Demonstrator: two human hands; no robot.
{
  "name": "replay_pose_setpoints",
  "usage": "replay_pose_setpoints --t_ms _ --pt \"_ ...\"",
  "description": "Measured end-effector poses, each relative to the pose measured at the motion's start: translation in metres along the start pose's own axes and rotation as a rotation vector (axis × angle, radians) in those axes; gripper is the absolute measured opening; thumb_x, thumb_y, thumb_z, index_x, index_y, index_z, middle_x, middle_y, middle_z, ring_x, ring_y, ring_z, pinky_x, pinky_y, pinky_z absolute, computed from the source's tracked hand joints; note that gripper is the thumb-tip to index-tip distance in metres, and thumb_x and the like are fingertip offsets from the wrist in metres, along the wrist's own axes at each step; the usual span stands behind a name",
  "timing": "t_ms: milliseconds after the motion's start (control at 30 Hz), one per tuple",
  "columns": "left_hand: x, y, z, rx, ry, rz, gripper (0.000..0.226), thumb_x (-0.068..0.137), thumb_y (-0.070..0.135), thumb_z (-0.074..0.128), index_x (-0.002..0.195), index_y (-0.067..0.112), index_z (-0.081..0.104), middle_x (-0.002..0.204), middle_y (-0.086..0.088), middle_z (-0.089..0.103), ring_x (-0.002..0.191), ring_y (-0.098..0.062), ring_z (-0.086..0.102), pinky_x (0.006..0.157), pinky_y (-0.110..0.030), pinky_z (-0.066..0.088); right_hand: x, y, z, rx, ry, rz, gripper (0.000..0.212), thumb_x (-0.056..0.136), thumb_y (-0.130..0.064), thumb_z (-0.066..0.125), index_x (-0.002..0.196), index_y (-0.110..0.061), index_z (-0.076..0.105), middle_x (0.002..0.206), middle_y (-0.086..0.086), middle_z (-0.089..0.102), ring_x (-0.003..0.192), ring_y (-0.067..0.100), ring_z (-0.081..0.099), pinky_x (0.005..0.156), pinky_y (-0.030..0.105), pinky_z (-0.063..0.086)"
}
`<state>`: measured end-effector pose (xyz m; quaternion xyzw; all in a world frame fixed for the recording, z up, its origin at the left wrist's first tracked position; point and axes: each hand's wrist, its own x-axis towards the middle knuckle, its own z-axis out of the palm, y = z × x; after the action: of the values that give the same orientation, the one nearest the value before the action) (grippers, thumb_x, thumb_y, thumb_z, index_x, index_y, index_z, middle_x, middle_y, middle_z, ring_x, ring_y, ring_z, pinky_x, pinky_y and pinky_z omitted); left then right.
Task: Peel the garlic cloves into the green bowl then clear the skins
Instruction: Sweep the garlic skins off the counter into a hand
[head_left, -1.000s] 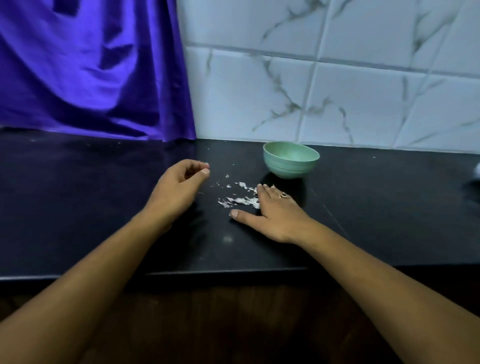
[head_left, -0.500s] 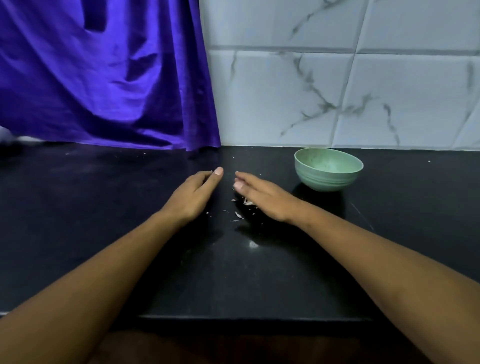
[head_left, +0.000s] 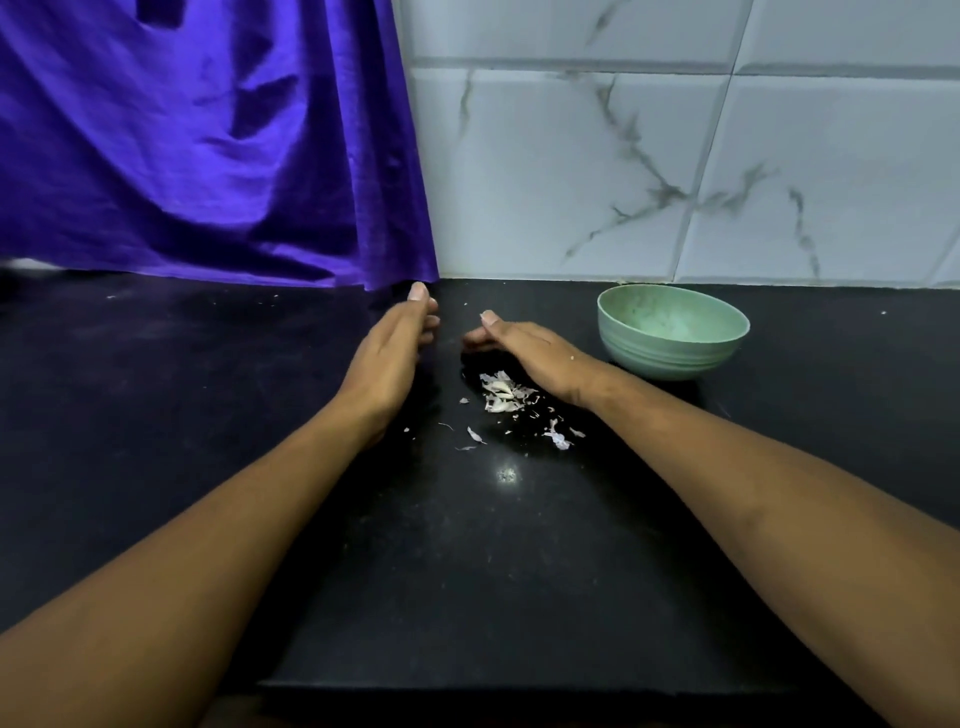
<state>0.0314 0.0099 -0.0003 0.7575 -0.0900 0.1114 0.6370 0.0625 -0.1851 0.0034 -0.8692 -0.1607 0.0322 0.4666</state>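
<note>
Clearing stage, in progress. A second ago the right hand (head_left: 524, 348) lay flat on the skins (head_left: 501, 392) and the left hand (head_left: 389, 358) sat loosely curled to one side. Both hands now stand turned inward on the black counter (head_left: 208, 415), fingers straight, palms facing each other across a narrow gap, gripping nothing. The skins are drawn into a tighter heap just beside the right wrist, on the near side of the fingertips. A trail of smaller flakes (head_left: 558, 439) lies scattered toward the person. The green bowl (head_left: 670, 358) stands on the counter to the right of the right hand, apart from it and near the tiled wall (head_left: 675, 156). Its inside is too pale and blurred to confirm any cloves. Judgement: peeling appears finished and the sweep is bringing the debris together. The heap is not yet lifted, and the stray flakes call for a further pass. The light, papery skins may scatter under a hasty stroke.
</note>
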Motion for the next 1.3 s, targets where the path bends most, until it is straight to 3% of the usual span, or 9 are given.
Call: replay_pose_setpoints --t_ms 100,200,333,500,633,733,833,1000,1300 --pt "-0.002 -0.002 -0.002 0.162 -0.093 -0.002 0.056 0.093 0.082 0.034 0.117 0.042 0.065 0.13 0.015 0.066 0.126 -0.007 0.059 0.117 -0.039 0.039 -0.032 -0.004 0.002 0.043 -0.109 -0.05 0.055 0.111 -0.047 0.03 0.132 -0.013 0.069 0.13 -0.002 0.071 0.123 0.004 0.063 0.119 0.03 0.038" --pt "-0.008 0.004 0.0 0.277 -0.186 0.007 0.072 0.098 0.078 0.031 0.143 0.03 0.06 0.149 0.011 0.056 0.14 -0.008 0.048 0.12 -0.036 0.031 -0.068 -0.004 0.009 0.075 -0.177 -0.105 0.059 0.106 -0.051 0.032 0.132 -0.011 0.068 0.132 -0.001 0.07 0.127 0.007 0.062 0.118 0.03 0.038" --pt "-0.027 0.015 0.009 0.357 -0.268 0.025 0.073 0.1 0.074 0.03 0.146 0.025 0.057 0.149 0.009 0.055 0.14 -0.007 0.046 0.115 -0.028 0.029 -0.106 -0.01 0.011 0.357 0.009 -0.158 0.048 0.108 -0.047 0.033 0.124 -0.017 0.066 0.13 0.005 0.07 0.125 0.012 0.064 0.112 0.028 0.045" --pt "-0.057 0.023 0.037 0.059 -0.321 -0.056 0.071 0.086 0.088 0.035 0.131 0.039 0.057 0.138 0.01 0.064 0.131 -0.008 0.057 0.121 -0.04 0.037 -0.135 -0.005 0.0 0.464 0.361 -0.068 0.048 0.104 -0.058 0.034 0.12 -0.026 0.067 0.131 0.0 0.068 0.128 0.011 0.061 0.118 0.038 0.04" --pt "-0.062 0.038 0.04 -0.212 -0.175 -0.06 0.061 0.107 0.06 0.028 0.144 0.02 0.055 0.138 0.0 0.064 0.129 -0.012 0.059 0.118 -0.036 0.04 -0.135 -0.008 0.007 0.127 0.33 0.01 0.034 0.104 -0.057 0.046 0.11 -0.031 0.067 0.115 -0.013 0.069 0.111 -0.002 0.06 0.094 0.008 0.041" --pt "-0.056 0.038 0.022 -0.172 -0.056 -0.009 0.062 0.107 0.061 0.029 0.145 0.02 0.056 0.138 0.004 0.064 0.127 -0.006 0.059 0.117 -0.033 0.04 -0.116 -0.021 0.015 -0.089 0.248 -0.017 0.046 0.106 -0.054 0.043 0.133 -0.022 0.063 0.133 -0.005 0.064 0.125 0.008 0.056 0.1 0.02 0.038" --pt "-0.049 0.024 0.005 -0.083 -0.006 -0.036 0.066 0.104 0.067 0.03 0.143 0.021 0.058 0.135 0.005 0.064 0.125 -0.008 0.059 0.116 -0.036 0.042 -0.094 -0.031 0.027 0.086 0.133 -0.012 0.051 0.104 -0.058 0.043 0.139 -0.024 0.061 0.139 -0.009 0.061 0.131 0.006 0.053 0.114 0.028 0.037" --pt "-0.036 0.016 0.003 -0.109 0.017 -0.104 0.067 0.103 0.069 0.031 0.136 0.019 0.062 0.127 0.003 0.068 0.117 -0.01 0.064 0.105 -0.033 0.048 -0.07 -0.018 0.018 0.499 0.156 -0.071 0.042 0.111 -0.04 0.03 0.122 -0.016 0.063 0.123 0.01 0.07 0.117 0.02 0.067 0.105 0.036 0.052" --pt "-0.027 0.01 0.012 -0.091 0.055 -0.062 0.06 0.1 0.073 0.035 0.121 0.027 0.067 0.12 0.008 0.071 0.114 -0.005 0.065 0.109 -0.033 0.048 0.017 -0.006 0.004 0.32 0.209 0.015 0.05 0.108 -0.053 0.036 0.119 -0.015 0.067 0.125 0.007 0.071 0.117 0.012 0.065 0.113 0.04 0.045"
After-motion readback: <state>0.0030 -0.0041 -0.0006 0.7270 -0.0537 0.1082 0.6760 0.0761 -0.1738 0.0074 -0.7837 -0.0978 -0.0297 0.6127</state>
